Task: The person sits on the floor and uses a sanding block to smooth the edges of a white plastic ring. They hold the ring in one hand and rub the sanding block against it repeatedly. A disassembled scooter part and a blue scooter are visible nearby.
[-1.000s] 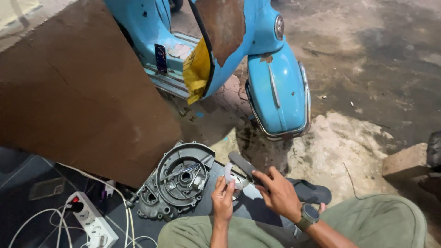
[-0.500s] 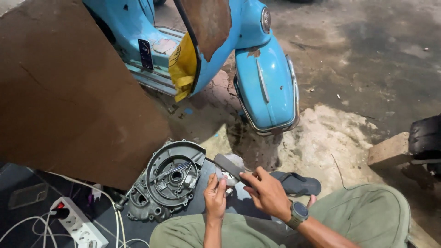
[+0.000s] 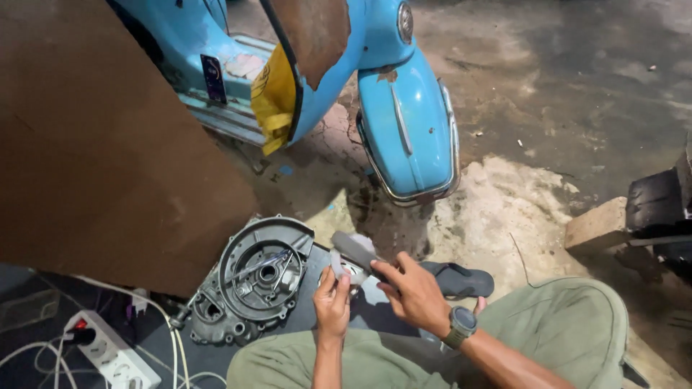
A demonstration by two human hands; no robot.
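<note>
Head view: engine casing (image 3: 249, 284) beside hands.

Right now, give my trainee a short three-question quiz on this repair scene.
1. True or false: the right hand holds a grey flat tool.
2. What does the left hand pinch? A) a small pale part B) a sandal C) a plug
3. What lies on the ground left of the hands?

Key
1. True.
2. A.
3. A round grey engine cover, below the blue scooter; a white power strip lies further left.
</note>
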